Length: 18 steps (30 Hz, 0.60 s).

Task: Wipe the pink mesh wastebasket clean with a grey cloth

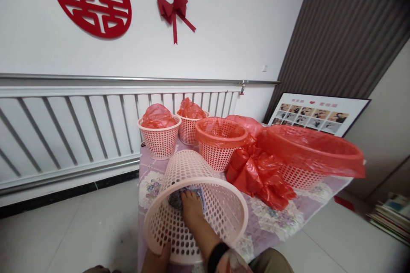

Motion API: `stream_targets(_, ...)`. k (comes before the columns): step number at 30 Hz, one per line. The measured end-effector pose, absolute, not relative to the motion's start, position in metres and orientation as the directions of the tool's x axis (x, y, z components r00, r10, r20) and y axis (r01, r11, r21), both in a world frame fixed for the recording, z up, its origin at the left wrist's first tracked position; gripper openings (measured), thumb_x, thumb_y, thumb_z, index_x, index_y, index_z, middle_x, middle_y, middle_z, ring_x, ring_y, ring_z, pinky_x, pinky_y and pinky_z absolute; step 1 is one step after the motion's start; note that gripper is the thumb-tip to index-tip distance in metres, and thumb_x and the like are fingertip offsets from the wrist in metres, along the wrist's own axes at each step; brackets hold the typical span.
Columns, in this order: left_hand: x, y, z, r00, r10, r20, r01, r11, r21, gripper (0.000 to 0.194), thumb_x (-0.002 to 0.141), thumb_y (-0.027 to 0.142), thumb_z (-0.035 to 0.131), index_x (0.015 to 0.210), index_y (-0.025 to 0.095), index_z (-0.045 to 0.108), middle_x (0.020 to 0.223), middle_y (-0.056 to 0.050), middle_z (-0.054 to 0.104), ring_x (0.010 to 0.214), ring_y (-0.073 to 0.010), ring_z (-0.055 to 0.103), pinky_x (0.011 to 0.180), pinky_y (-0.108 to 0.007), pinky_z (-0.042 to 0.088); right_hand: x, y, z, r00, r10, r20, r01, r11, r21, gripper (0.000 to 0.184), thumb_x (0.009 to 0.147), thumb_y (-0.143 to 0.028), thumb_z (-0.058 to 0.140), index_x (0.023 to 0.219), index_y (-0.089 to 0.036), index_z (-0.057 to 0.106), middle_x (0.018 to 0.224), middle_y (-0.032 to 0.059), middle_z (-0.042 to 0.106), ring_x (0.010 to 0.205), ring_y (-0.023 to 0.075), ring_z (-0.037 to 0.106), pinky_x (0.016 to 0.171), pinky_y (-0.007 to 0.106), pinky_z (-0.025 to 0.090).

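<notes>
A pale pink perforated plastic basket [179,170] lies on its side on the table, its mouth toward me. My right hand [191,207] reaches deep inside it, fingers pressed onto a grey-blue cloth [175,199] against the basket's inner wall. A black band sits on that wrist. My left hand [157,259] grips the basket's lower rim from below and steadies it; only part of that hand shows.
The table wears a lilac floral cloth [272,217]. Behind stand several pink baskets lined or filled with red plastic bags [159,133] [219,140] [307,153], plus a loose heap of red bags [259,175]. A white radiator runs along the wall; a photo frame [315,115] leans at right.
</notes>
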<state>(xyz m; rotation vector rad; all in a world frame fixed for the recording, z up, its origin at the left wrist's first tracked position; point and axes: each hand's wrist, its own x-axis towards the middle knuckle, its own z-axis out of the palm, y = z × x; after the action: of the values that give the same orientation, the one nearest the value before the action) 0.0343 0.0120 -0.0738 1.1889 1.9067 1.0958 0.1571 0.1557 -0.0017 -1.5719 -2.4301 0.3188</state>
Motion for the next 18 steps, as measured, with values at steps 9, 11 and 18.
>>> stream_targets(9, 0.006, 0.007, 0.08, -0.421, 0.87, 0.256, 0.424, -0.06, 0.903, 0.068, 0.092, 0.043, 0.046, 0.152, 0.021, 0.022, 0.159, -0.014, 0.038, 0.14, -0.0245, 0.046, 0.112, -0.043, 0.045, 0.157, 0.148, -0.003, -0.427, 0.901, 0.078, 0.867, 0.432, -0.247, 0.037, 0.092, -0.011, 0.043, 0.121, -0.021, 0.063, 0.126, 0.0111, 0.065, 0.121, 0.0288, 0.053, 0.098, 0.045, 0.039)
stream_targets(11, 0.009, 0.015, 0.126, -0.312, 0.857, 0.41, 0.569, -0.177, 0.803, 0.064, 0.092, 0.042, 0.048, 0.15, 0.022, 0.029, 0.158, -0.013, 0.039, 0.141, -0.0247, 0.045, 0.114, -0.048, 0.042, 0.155, 0.148, -0.002, -0.425, 0.902, 0.082, 0.869, 0.431, -0.243, 0.036, 0.094, -0.012, 0.041, 0.12, -0.021, 0.063, 0.126, 0.011, 0.065, 0.121, 0.0285, 0.053, 0.098, 0.045, 0.039)
stream_targets(18, 0.045, 0.048, 0.192, 0.268, 0.874, 0.405, 0.819, -0.428, 0.383, 0.047, 0.097, 0.033, 0.035, 0.138, 0.021, 0.054, 0.146, -0.009, 0.057, 0.137, -0.0214, 0.05, 0.118, -0.046, 0.038, 0.157, 0.135, 0.001, -0.423, 0.903, 0.075, 0.87, 0.428, -0.244, 0.035, 0.094, -0.012, 0.043, 0.121, -0.02, 0.063, 0.126, 0.0123, 0.065, 0.121, 0.0302, 0.054, 0.099, 0.048, 0.04)
